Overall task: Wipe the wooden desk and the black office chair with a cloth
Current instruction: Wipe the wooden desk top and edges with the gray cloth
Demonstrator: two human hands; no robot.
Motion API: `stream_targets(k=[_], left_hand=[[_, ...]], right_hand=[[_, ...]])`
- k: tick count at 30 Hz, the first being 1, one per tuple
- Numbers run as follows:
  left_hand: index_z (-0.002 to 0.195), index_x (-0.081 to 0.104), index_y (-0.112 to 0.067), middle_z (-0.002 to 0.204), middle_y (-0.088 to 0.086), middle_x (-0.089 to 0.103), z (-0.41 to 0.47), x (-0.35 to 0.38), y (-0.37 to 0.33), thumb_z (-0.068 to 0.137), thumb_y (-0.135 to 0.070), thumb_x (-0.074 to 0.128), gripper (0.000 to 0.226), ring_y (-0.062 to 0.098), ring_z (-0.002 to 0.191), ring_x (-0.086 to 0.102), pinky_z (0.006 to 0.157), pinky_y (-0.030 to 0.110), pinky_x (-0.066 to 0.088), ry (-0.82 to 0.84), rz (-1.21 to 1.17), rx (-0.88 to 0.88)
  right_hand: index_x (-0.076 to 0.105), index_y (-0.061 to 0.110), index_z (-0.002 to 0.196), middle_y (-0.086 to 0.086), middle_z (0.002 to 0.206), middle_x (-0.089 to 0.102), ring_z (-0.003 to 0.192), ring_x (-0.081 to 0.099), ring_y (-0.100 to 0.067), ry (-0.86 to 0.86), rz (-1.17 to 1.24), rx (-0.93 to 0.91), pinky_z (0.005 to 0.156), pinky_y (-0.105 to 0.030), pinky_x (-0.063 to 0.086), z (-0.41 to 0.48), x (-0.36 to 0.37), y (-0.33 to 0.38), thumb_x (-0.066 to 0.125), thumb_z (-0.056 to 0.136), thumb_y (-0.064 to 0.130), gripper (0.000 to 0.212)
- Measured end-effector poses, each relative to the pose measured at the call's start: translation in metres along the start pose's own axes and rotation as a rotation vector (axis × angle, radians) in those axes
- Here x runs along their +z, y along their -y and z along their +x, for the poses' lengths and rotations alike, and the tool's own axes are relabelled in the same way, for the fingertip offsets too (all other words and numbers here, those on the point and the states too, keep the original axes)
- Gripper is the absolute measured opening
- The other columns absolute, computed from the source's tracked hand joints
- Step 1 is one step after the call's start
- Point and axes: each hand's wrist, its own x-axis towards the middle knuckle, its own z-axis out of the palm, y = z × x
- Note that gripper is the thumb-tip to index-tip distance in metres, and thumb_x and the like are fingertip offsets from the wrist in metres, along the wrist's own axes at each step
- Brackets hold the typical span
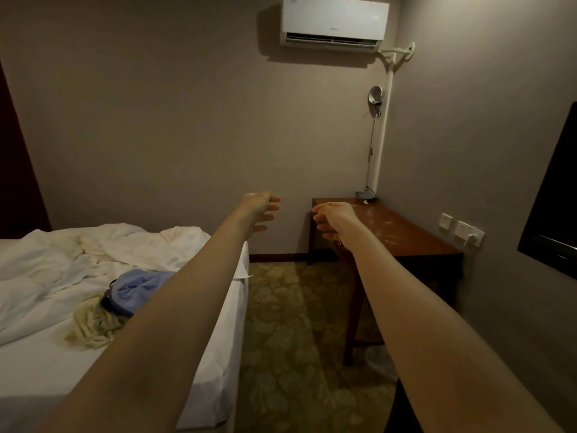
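Note:
A wooden desk [402, 232] stands against the right wall in the far corner, its top smeared with pale marks. Both my arms stretch straight out in front of me. My left hand [260, 210] hangs in the air left of the desk, fingers loosely spread, holding nothing. My right hand [332, 218] hovers in front of the desk's near left corner with its fingers loosely curled and nothing in them. A pale yellowish cloth [92, 328] lies crumpled on the bed next to a blue cloth [140, 290]. No office chair is in view.
A bed [46, 370] with rumpled white sheets fills the left. Patterned carpet [281, 323] runs between bed and desk. A lamp [373, 98] on a thin pole stands at the desk's back corner. A dark screen [552, 198] and wall sockets [462, 229] are on the right wall.

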Motion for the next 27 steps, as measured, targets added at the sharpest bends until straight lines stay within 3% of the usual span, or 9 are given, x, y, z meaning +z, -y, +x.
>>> stream_targets(k=[3,8,15,19,24,27], left_hand=[[0.114,0.061,-0.014,0.108,0.000,0.058,0.041,0.007,0.004,0.099,-0.024,0.036,0.031,0.019,0.097,0.053,0.082,0.033,0.040,0.006,-0.004,-0.001],[0.117,0.060,-0.012,0.108,0.000,0.058,0.119,0.031,0.014,0.098,-0.024,0.037,0.033,0.019,0.097,0.053,0.083,0.034,0.040,0.014,-0.016,-0.012],[0.118,0.060,-0.011,0.107,0.001,0.057,0.239,0.070,-0.001,0.099,-0.023,0.035,0.034,0.019,0.097,0.052,0.083,0.032,0.039,0.020,-0.032,0.020],[0.118,0.060,-0.011,0.107,0.001,0.057,0.299,0.084,-0.006,0.098,-0.022,0.035,0.034,0.019,0.096,0.052,0.082,0.032,0.038,0.014,-0.036,0.014],[0.117,0.060,-0.012,0.108,0.001,0.058,0.368,0.097,-0.004,0.098,-0.022,0.036,0.033,0.019,0.098,0.053,0.084,0.034,0.040,0.008,-0.032,0.001],[0.116,0.060,-0.013,0.107,0.000,0.058,0.411,0.102,0.000,0.098,-0.022,0.035,0.033,0.018,0.097,0.053,0.083,0.033,0.039,0.019,-0.037,-0.005]], right_hand=[[0.063,0.012,0.095,-0.001,0.082,0.057,0.072,0.055,-0.014,-0.004,0.011,0.003,0.067,-0.027,0.048,0.040,0.007,-0.006,0.043,0.098,0.014,0.020],[0.062,0.013,0.094,-0.002,0.087,0.058,0.075,0.055,-0.015,0.002,0.003,0.026,0.085,-0.035,0.050,0.122,0.009,-0.018,0.043,0.099,0.016,0.019],[0.063,0.012,0.086,-0.007,0.089,0.059,0.072,0.054,-0.019,-0.029,-0.028,0.013,0.056,-0.027,0.043,0.262,-0.002,-0.022,0.045,0.097,0.014,0.021],[0.063,0.009,0.096,-0.004,0.085,0.059,0.068,0.054,-0.015,-0.021,-0.028,-0.003,0.059,-0.027,0.045,0.324,-0.002,-0.023,0.045,0.097,0.015,0.020],[0.063,0.008,0.097,-0.004,0.084,0.059,0.065,0.054,-0.015,-0.015,-0.010,0.017,0.057,-0.026,0.044,0.391,0.006,-0.032,0.045,0.097,0.015,0.020],[0.063,0.010,0.094,-0.003,0.083,0.059,0.068,0.055,-0.015,-0.014,-0.008,0.028,0.065,-0.028,0.047,0.433,0.016,-0.035,0.044,0.098,0.015,0.019]])
